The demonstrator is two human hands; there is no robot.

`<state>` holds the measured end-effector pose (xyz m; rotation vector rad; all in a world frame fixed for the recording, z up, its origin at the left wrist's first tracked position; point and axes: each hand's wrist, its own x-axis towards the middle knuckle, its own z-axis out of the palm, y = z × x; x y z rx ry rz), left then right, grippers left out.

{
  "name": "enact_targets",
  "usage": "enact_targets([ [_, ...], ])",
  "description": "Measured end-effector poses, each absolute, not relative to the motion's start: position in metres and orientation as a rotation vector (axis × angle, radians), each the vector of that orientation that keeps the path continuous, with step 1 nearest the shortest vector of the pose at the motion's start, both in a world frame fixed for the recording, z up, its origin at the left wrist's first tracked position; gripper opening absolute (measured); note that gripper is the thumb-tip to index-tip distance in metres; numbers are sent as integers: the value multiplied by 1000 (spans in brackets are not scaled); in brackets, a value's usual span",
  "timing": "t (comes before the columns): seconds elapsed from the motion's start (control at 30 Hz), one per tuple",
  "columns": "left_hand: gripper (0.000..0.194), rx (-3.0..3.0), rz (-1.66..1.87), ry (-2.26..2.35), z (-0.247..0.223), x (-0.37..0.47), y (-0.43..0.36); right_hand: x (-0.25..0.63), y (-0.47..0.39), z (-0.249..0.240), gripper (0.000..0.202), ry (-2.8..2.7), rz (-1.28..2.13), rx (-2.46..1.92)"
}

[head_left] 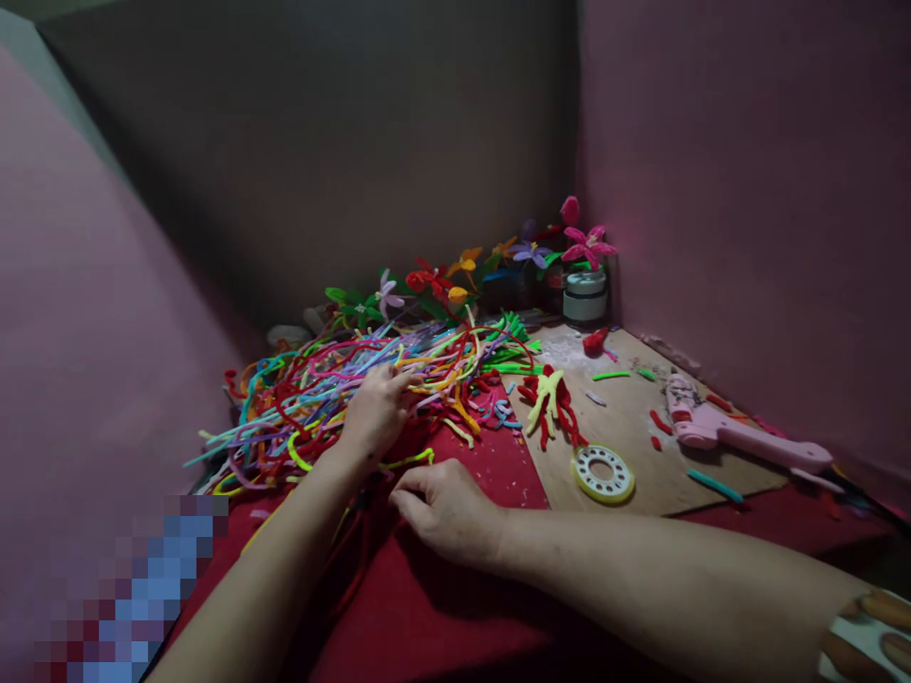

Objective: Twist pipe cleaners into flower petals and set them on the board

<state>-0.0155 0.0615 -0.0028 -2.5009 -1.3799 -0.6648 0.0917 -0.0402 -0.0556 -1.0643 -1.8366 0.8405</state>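
Note:
A large heap of many-coloured pipe cleaners [320, 379] lies on the red cloth. Reaching into its right part, my left hand [379, 408] has its fingers bent among the strands, apparently pinching a pipe cleaner; the fingertips are partly hidden. Closer to me, my right hand [452, 507] is closed, thumb against curled fingers, above the cloth. Whatever it pinches, if anything, does not show. Just beyond its knuckles is the bent end of a yellow pipe cleaner [409, 461], which passes by my left wrist.
On a brown board [491, 489] at right lie a roll of tape [604, 474], a red-and-yellow pipe-cleaner piece [547, 403], a pink glue gun [747, 438] and scraps. Pipe-cleaner flowers [431, 280] and a jar [585, 297] line the back, between pink walls [747, 190].

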Motion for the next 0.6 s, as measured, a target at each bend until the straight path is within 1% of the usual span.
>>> enact_targets([
  [0.1, 21, -2404, -486, -1276, -7, -8, 66, 94, -39, -56, 22, -1780, 867, -1055],
  [0.2, 20, -2471, -494, -1192, -4, -12, 69, 97, -34, -54, 23, -1674, 965, -1023],
  [0.27, 19, -2514, -503, -1135, 0, -18, 68, 99, -28, -51, 22, -1532, 1166, -956],
  [0.37, 19, -2497, -463, -1020, 7, -26, 59, 103, -17, -45, 17, -1161, 1565, -756],
  [0.4, 19, -2484, -451, -979, 8, -27, 55, 104, -13, -43, 19, -1038, 1643, -661],
  [0.47, 18, -2485, -442, -939, 10, -28, 45, 107, -6, -40, 23, -862, 1686, -502],
  [0.6, 22, -2579, -528, -1023, 13, -31, 21, 115, 5, -39, 8, -591, 1714, -422],
])
